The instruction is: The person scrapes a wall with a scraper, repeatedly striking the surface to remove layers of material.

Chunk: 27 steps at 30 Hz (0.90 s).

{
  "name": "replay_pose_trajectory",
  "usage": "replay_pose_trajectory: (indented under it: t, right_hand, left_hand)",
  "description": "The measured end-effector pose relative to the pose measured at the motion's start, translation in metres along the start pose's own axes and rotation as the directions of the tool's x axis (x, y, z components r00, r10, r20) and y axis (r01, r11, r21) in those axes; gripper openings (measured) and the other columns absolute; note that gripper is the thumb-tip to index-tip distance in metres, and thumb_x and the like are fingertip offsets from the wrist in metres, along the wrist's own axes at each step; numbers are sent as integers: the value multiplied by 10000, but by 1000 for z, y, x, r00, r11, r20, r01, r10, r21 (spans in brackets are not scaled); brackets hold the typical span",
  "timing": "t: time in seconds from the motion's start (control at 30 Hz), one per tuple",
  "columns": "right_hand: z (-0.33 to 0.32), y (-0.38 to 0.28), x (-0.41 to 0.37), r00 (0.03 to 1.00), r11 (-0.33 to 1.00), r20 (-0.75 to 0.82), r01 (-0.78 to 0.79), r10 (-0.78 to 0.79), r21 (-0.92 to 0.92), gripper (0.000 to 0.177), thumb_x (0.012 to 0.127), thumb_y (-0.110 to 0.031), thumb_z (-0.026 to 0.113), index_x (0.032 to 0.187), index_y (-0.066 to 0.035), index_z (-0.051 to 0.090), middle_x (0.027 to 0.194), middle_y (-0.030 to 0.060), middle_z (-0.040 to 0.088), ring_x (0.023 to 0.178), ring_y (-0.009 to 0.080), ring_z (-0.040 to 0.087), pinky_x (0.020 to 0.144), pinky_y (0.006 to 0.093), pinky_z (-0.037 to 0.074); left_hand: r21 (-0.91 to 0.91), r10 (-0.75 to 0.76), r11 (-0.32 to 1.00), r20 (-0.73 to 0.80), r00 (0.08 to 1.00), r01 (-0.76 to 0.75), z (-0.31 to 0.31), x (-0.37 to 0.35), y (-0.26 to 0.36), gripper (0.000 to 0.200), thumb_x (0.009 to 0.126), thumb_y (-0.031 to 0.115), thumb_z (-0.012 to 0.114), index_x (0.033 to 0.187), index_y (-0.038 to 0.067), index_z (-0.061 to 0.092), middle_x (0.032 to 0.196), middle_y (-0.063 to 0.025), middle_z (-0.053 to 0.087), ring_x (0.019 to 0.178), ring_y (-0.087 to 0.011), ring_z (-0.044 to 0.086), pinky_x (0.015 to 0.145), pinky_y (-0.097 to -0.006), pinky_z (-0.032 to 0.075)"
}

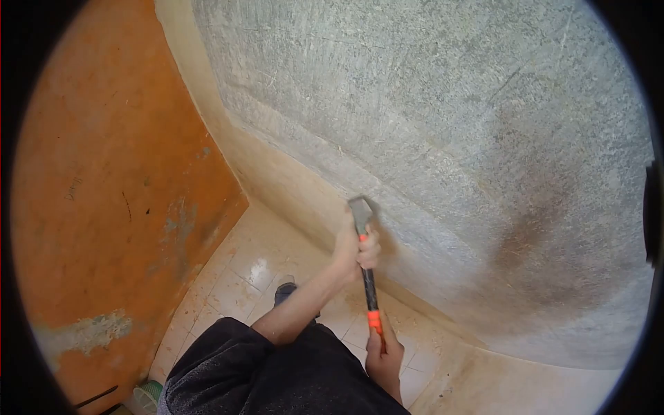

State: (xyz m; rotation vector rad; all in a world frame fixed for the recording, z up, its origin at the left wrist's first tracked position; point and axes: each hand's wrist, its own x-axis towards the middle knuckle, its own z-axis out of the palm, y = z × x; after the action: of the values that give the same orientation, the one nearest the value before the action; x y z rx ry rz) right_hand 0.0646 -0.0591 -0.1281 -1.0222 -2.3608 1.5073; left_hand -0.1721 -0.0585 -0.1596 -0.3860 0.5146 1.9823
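Observation:
Both my hands are closed around a long-handled scraper with a black handle, orange bands and a flat grey metal blade (pixel 360 209). My left hand (pixel 353 250) wraps the upper handle just below the blade. Lower down, my right hand (pixel 385 356) grips the orange end of the handle. The blade points away from me and overlaps the lower edge of the rough grey wall (pixel 415 117), beside a smooth cream strip (pixel 290 166) along its base.
An orange wall (pixel 104 173) with worn patches rises on the left. Crumbs lie scattered over the pale tiled floor (pixel 232 290). My dark-clothed legs (pixel 277 373) and one shoe are below. A green mesh basket (pixel 146 395) stands at the lower left.

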Motion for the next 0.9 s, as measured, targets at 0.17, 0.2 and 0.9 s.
replay_pose_trajectory:
  t: [0.17, 0.2, 0.9]
  right_hand:
    - [0, -15, 13, 1000, 999, 18, 8, -8, -33, 437, 966, -72, 509, 1394, 15, 490, 668, 5, 505, 574, 64, 452, 549, 227, 403]
    - [1, -13, 13, 999, 999, 34, 5, -4, -40, 440, 969, -72, 505, 1400, 12, 484, 673, 6, 509, 575, 67, 455, 546, 229, 403]
    - [-9, -30, -1, 999, 1000, -35, -26, 25, -13, 418, 956, -41, 526, 1368, 28, 515, 628, 60, 524, 543, 75, 488, 523, 236, 416]
  left_hand:
    - [29, -10, 1000, 48, 999, 9, -3, 5, 3, 556, 983, 671, 236, 813, 183, 440, 487, 63, 239, 337, -81, 200, 321, -264, 155]
    - [46, 20, 999, 65, 998, -23, -7, 6, 9, 558, 974, 690, 226, 846, 180, 412, 493, 63, 242, 342, -83, 200, 331, -268, 150]
    - [-29, -81, 996, 92, 992, 84, 10, -6, -5, 557, 1001, 635, 243, 780, 188, 492, 481, 70, 245, 331, -62, 190, 296, -243, 180]
